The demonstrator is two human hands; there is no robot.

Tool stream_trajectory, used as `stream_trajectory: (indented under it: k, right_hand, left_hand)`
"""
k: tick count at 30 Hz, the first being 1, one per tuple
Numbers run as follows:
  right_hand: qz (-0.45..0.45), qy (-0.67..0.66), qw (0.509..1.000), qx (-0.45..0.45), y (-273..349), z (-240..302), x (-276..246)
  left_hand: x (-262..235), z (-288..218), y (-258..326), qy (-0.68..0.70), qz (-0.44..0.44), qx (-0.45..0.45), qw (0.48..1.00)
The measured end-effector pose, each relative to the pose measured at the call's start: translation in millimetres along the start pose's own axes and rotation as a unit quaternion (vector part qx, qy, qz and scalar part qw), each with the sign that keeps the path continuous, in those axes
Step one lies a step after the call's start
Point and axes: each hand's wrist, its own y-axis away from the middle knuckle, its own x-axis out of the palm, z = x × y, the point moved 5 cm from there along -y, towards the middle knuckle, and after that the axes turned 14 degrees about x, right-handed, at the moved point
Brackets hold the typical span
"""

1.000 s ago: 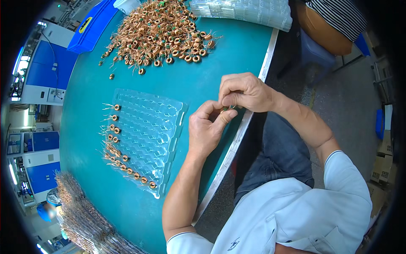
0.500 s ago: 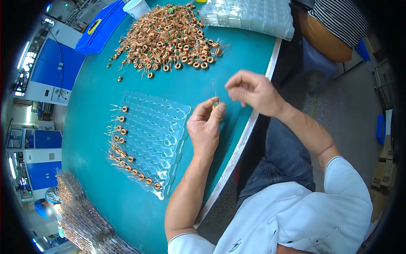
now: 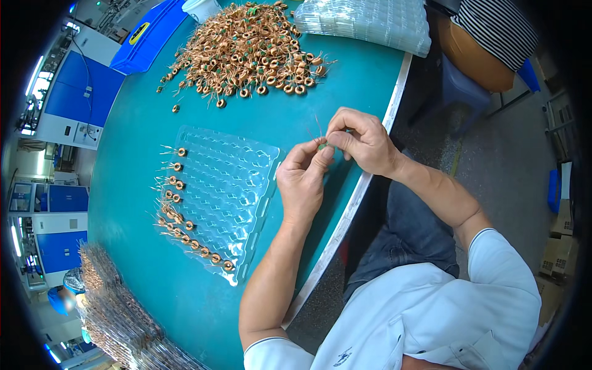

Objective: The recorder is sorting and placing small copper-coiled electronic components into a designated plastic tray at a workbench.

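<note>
- Centrally, both hands, left hand [image 3: 303,179] and right hand [image 3: 364,139], are pinching one small coil [image 3: 322,146] between pressed fingers.
- Possibly its thin leads are bending, or it is slipping past the surface [image 3: 142,154] edge.

The hands [image 3: 333,154] hide most of the small coil [image 3: 321,146].

A clear plastic blister tray [image 3: 228,197] is lying flat on the teal bench [image 3: 142,160], left of centre, its rows of small pockets catching the light. A stack of similar clear trays [image 3: 364,21] is sitting at the far edge of the bench, to the right. A blue box [image 3: 148,34] with a yellow label [image 3: 139,34] is resting at the far left. Brown cardboard boxes [image 3: 558,246] are standing on the floor at the far right.
</note>
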Motion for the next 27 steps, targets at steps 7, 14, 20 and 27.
stream_trajectory:
  k: [7,14,20,27]
  right_hand:
    - [0.03,-0.073,0.997,0.015,-10.6,0.3,6.5]
    - [0.045,0.057,0.997,-0.019,-1.7,5.5,-1.7]
    - [0.043,0.112,0.991,-0.059,-20.8,18.9,5.2]
    - [0.106,0.097,0.99,0.011,-95.6,46.4,58.6]
  left_hand:
    - [-3.0,1.9,-2.7,0.05,-0.024,0.036,0.998]
    - [-1.3,-4.1,-9.1,0.023,-0.041,0.036,0.998]
    - [-14.5,-2.2,-8.4,0.025,-0.025,0.037,0.999]
    - [-27.2,-22.0,-7.5,-0.17,0.008,0.18,0.969]
